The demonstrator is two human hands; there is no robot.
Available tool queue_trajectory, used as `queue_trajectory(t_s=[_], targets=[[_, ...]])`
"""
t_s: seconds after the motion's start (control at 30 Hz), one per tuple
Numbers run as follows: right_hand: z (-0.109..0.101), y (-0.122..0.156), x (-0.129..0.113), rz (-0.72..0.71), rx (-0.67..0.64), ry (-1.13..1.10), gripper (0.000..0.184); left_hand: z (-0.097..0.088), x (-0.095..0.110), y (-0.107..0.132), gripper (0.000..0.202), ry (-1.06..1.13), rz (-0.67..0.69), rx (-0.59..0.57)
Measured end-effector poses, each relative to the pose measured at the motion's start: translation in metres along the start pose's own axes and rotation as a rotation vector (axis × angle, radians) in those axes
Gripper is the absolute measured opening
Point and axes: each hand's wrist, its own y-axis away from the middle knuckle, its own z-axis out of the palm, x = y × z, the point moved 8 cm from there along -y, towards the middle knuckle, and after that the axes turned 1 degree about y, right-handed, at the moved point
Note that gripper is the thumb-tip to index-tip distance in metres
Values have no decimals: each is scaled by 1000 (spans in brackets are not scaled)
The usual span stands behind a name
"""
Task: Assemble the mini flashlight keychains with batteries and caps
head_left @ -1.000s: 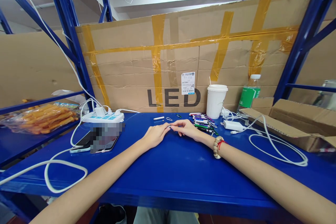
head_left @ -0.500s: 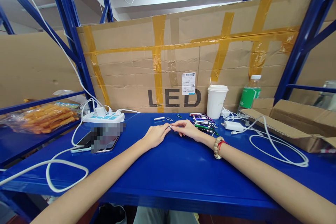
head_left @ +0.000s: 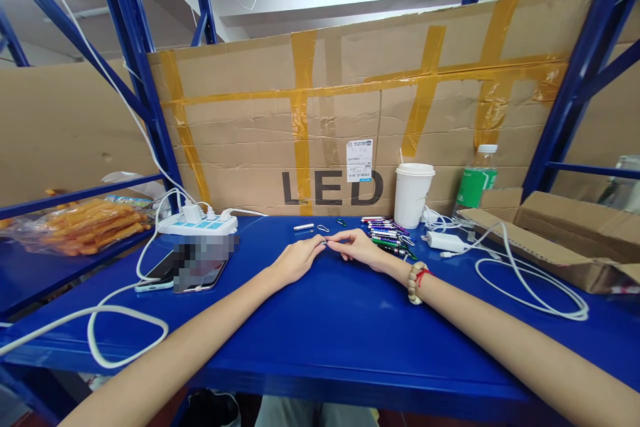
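Observation:
My left hand (head_left: pixel 299 259) and my right hand (head_left: pixel 356 246) meet over the blue table (head_left: pixel 345 320), fingertips pinched together. Between them is a small shiny metal piece (head_left: pixel 325 241), mostly covered by the fingers; its kind cannot be made out. Just beyond my left hand lie a short silver tube (head_left: pixel 303 227) and a small silver carabiner-like clip (head_left: pixel 323 228). A small green clip (head_left: pixel 341 222) sits farther right. Beside my right hand is a pile of slim metallic pens or tubes (head_left: pixel 387 232) in several colours.
A white cup with a straw (head_left: pixel 414 197), a green-labelled bottle (head_left: pixel 477 180), white cables (head_left: pixel 540 270) and an open cardboard box (head_left: pixel 560 233) stand at right. Phones (head_left: pixel 200 267) and a power strip (head_left: pixel 200 223) lie at left. A large cardboard sheet (head_left: pixel 240 147) closes the back.

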Motion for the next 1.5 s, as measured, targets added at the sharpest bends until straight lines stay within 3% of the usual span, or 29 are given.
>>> queue_trajectory(t_s=[0.17, 0.67, 1.5], targets=[[1, 1, -5, -9, 21, -18, 43, 2, -1, -1, 29, 84, 31, -6], [0, 3, -6, 33, 57, 21, 44, 2, 1, -1, 30, -72, 5, -21], [3, -1, -2, 22, 12, 106, 48, -2, 5, 0, 31, -88, 16, 7]])
